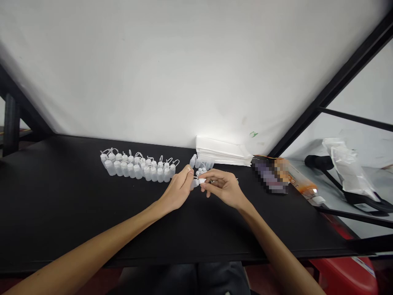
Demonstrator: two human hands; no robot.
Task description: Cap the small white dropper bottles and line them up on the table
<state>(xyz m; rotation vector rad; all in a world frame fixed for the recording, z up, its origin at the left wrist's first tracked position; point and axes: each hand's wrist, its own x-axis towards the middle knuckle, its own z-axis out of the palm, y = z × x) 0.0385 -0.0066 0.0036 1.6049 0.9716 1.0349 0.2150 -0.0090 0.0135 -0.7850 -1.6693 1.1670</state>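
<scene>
My left hand is closed around a small translucent plastic bottle, which lies tilted with its top toward the right. On the bottle's neck end, my right hand pinches a white cap between thumb and fingertips. Whether the cap is fully seated I cannot tell. Just behind my hands are several loose white caps and a few more translucent bottles, partly hidden by my fingers. To the left, small capped bottles with looped straps stand upright in rows.
A stack of white paper sheets or bags lies against the wall behind my hands. Right of it are a blurred-out packet and an orange-labelled plastic bottle on its side. A black metal frame rises at the right, with a red stool below.
</scene>
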